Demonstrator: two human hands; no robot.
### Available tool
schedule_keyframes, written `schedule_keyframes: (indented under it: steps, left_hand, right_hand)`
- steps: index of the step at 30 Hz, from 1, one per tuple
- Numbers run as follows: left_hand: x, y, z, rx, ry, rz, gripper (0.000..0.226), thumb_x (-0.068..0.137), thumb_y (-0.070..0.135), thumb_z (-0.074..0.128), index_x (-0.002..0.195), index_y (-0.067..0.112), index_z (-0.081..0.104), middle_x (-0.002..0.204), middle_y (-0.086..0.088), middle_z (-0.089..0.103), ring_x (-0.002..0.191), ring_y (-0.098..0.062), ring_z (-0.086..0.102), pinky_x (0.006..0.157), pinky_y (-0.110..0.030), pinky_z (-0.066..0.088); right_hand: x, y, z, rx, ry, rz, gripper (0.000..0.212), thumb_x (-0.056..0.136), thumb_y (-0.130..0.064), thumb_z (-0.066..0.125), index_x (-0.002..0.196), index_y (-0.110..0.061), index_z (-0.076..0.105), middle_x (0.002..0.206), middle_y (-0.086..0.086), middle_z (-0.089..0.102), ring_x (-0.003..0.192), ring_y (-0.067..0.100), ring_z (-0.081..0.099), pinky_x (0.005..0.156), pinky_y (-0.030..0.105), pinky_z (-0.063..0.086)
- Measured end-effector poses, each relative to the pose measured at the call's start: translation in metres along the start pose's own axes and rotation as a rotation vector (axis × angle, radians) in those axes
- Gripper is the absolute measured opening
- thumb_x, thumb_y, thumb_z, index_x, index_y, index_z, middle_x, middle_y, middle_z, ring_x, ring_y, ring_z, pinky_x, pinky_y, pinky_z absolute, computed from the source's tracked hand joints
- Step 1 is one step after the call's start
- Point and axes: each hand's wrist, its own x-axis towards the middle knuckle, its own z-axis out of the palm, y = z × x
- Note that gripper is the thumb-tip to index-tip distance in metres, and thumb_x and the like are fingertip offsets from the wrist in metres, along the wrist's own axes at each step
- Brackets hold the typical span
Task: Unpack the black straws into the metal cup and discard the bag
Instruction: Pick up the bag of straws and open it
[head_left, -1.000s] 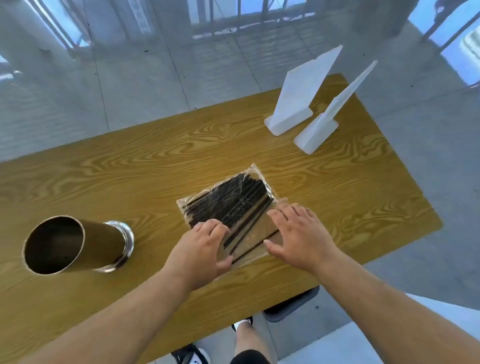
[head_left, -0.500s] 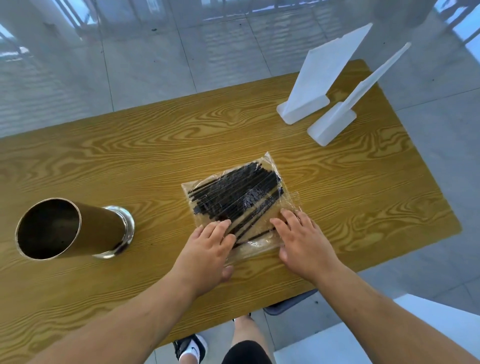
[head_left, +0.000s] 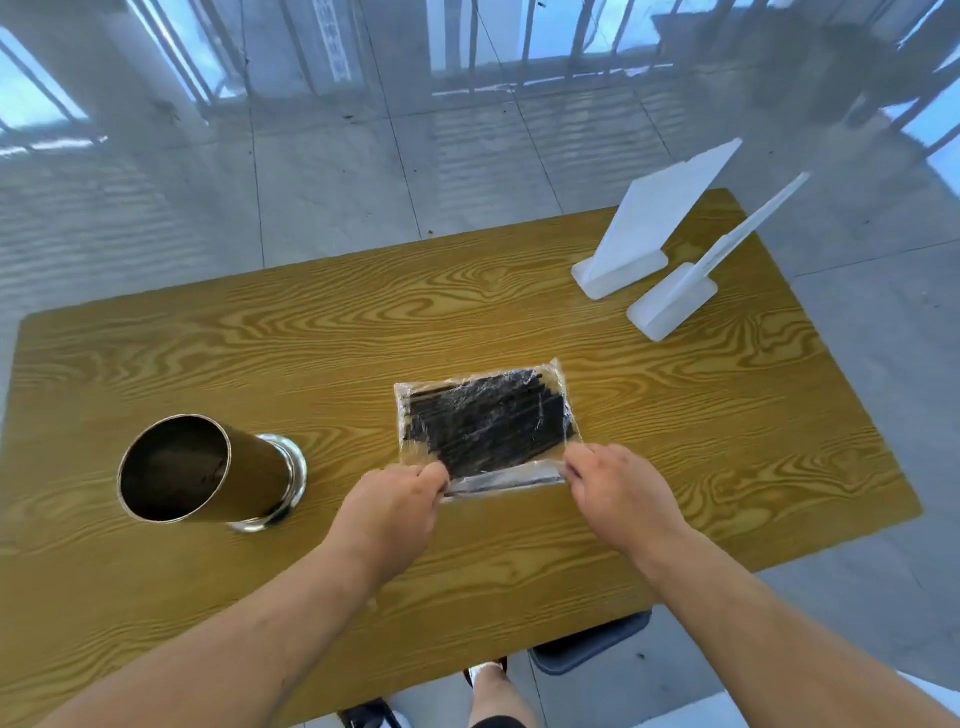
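Observation:
A clear plastic bag (head_left: 506, 478) full of black straws (head_left: 488, 421) lies on the wooden table (head_left: 363, 332), a little right of centre. My left hand (head_left: 395, 506) pinches the bag's near left corner. My right hand (head_left: 615, 488) pinches the near right corner, and the near edge is pulled taut between them. The metal cup (head_left: 208, 473) stands to the left of the bag, open mouth towards me and empty inside.
Two white plastic stands (head_left: 649, 228) (head_left: 680, 296) rise at the table's far right corner. A dark stool (head_left: 587, 647) and my shoes show below the near table edge. Grey tiled floor surrounds the table.
My hands went from lying flat on the bag to pinching its two near corners. The bag has turned so its long side now faces me. The view has tilted up.

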Motion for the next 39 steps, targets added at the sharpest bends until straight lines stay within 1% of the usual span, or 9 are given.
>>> schedule_keyframes:
  steps: [7, 14, 19, 21, 23, 25, 31, 35, 39]
  left_hand:
    - [-0.007, -0.026, -0.067, -0.120, 0.149, -0.087, 0.015, 0.104, 0.021, 0.051, 0.098, 0.017, 0.063, 0.088, -0.001, 0.073, 0.082, -0.034, 0.065, 0.072, -0.047, 0.052]
    - [-0.010, -0.039, -0.126, -0.094, 0.412, -0.141, 0.010, 0.101, 0.017, 0.060, 0.107, 0.016, 0.068, 0.094, 0.001, 0.076, 0.086, -0.032, 0.068, 0.073, -0.040, 0.050]
    - [-0.016, -0.047, -0.176, -0.044, 0.612, -0.148, 0.023, 0.092, 0.013, 0.069, 0.115, 0.016, 0.064, 0.099, -0.004, 0.078, 0.092, -0.034, 0.073, 0.074, -0.043, 0.053]
    - [-0.022, -0.049, -0.193, -0.015, 0.641, -0.124, 0.034, 0.089, 0.016, 0.071, 0.120, 0.017, 0.059, 0.104, -0.004, 0.076, 0.099, -0.034, 0.072, 0.078, -0.046, 0.056]
    - [-0.027, -0.049, -0.209, -0.001, 0.636, -0.080, 0.048, 0.086, 0.029, 0.073, 0.129, 0.021, 0.053, 0.117, -0.003, 0.072, 0.108, -0.030, 0.069, 0.085, -0.047, 0.056]
    - [-0.033, -0.047, -0.222, 0.001, 0.613, -0.021, 0.066, 0.083, 0.047, 0.071, 0.140, 0.024, 0.046, 0.132, 0.000, 0.063, 0.117, -0.026, 0.063, 0.093, -0.046, 0.055]
    - [-0.042, -0.036, -0.250, 0.096, 0.649, 0.106, 0.101, 0.074, 0.073, 0.070, 0.155, 0.025, 0.034, 0.160, -0.003, 0.040, 0.139, -0.028, 0.047, 0.110, -0.050, 0.047]
    - [-0.048, -0.031, -0.265, 0.213, 0.721, 0.112, 0.113, 0.074, 0.071, 0.074, 0.164, 0.027, 0.021, 0.173, -0.011, 0.019, 0.157, -0.036, 0.024, 0.123, -0.065, 0.026]
    - [-0.056, -0.030, -0.285, 0.285, 0.802, 0.107, 0.109, 0.077, 0.047, 0.079, 0.165, 0.026, 0.020, 0.174, -0.014, 0.018, 0.158, -0.039, 0.021, 0.121, -0.070, 0.024]
  right_hand:
    - [0.006, -0.027, -0.047, 0.209, 0.156, 0.010, 0.026, 0.107, -0.021, 0.059, 0.081, -0.023, 0.058, 0.072, -0.010, 0.062, 0.065, 0.012, 0.059, 0.059, 0.035, 0.051]
    - [0.019, -0.062, -0.106, 0.504, 0.311, 0.021, 0.014, 0.105, -0.027, 0.066, 0.092, -0.025, 0.068, 0.070, -0.008, 0.068, 0.057, 0.009, 0.059, 0.050, 0.026, 0.043]
    - [0.021, -0.093, -0.149, 0.761, 0.384, -0.031, 0.022, 0.106, -0.035, 0.064, 0.085, -0.028, 0.067, 0.071, -0.007, 0.071, 0.051, 0.002, 0.053, 0.045, 0.018, 0.040]
    - [0.021, -0.108, -0.166, 0.821, 0.392, -0.045, 0.020, 0.107, -0.036, 0.064, 0.088, -0.031, 0.068, 0.076, -0.005, 0.075, 0.056, 0.003, 0.063, 0.048, 0.022, 0.049]
    - [0.020, -0.123, -0.183, 0.861, 0.400, -0.063, 0.015, 0.107, -0.033, 0.063, 0.094, -0.032, 0.069, 0.080, -0.006, 0.077, 0.067, 0.009, 0.074, 0.061, 0.038, 0.065]
    - [0.019, -0.137, -0.198, 0.882, 0.409, -0.087, 0.015, 0.108, -0.030, 0.063, 0.095, -0.030, 0.069, 0.080, -0.002, 0.078, 0.069, 0.016, 0.077, 0.067, 0.051, 0.067]
    - [0.016, -0.180, -0.241, 0.977, 0.439, -0.199, 0.017, 0.107, -0.019, 0.063, 0.093, -0.025, 0.069, 0.087, -0.001, 0.079, 0.065, 0.022, 0.078, 0.058, 0.045, 0.064]
    - [0.014, -0.203, -0.267, 1.035, 0.426, -0.266, 0.016, 0.108, -0.016, 0.061, 0.096, -0.023, 0.069, 0.087, 0.000, 0.081, 0.064, 0.027, 0.079, 0.055, 0.039, 0.063]
    - [0.012, -0.216, -0.281, 1.035, 0.431, -0.336, 0.016, 0.108, -0.015, 0.060, 0.097, -0.024, 0.068, 0.087, 0.002, 0.081, 0.061, 0.030, 0.079, 0.052, 0.041, 0.063]
